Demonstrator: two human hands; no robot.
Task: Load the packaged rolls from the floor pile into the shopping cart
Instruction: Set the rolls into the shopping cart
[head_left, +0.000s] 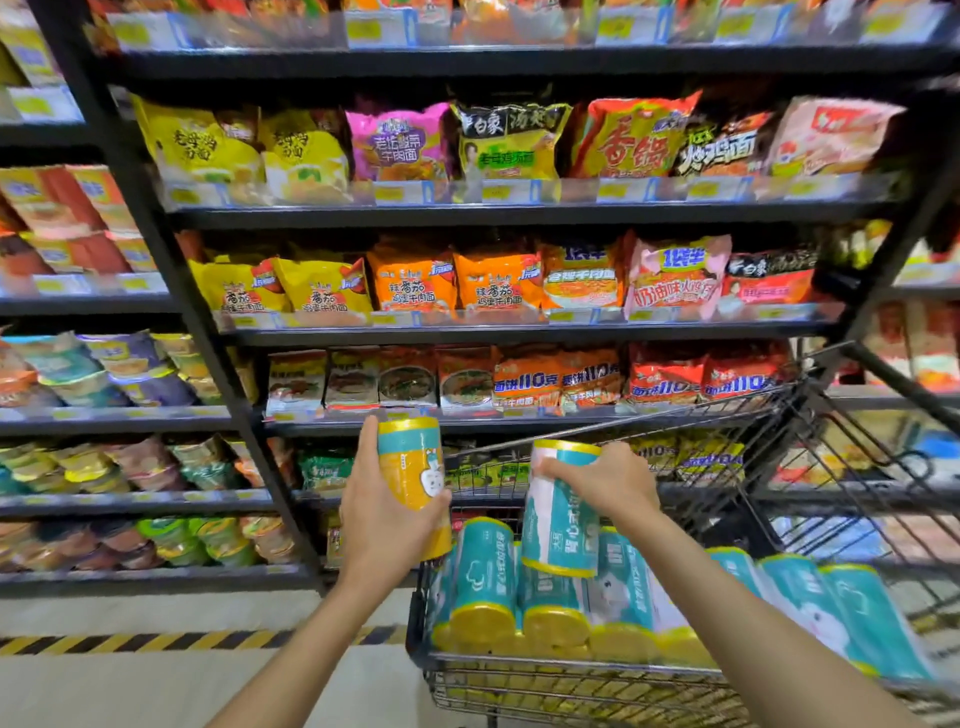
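Note:
My left hand (387, 512) grips an upright packaged roll (413, 467), teal and yellow, just left of the shopping cart (561, 675). My right hand (605, 480) grips the top of a second packaged roll (558, 525), teal and white with yellow ends, held upright over the cart's left part. Several more teal rolls (519, 597) with yellow ends lie side by side in the cart basket, filling it from left to right. The floor pile is out of view.
Black shelving (519, 332) packed with instant-noodle bags and cups stands straight ahead and to the left. The cart's raised wire flap (810, 467) is at the right. A yellow-black hazard stripe (156, 642) runs along the pale floor below the shelves.

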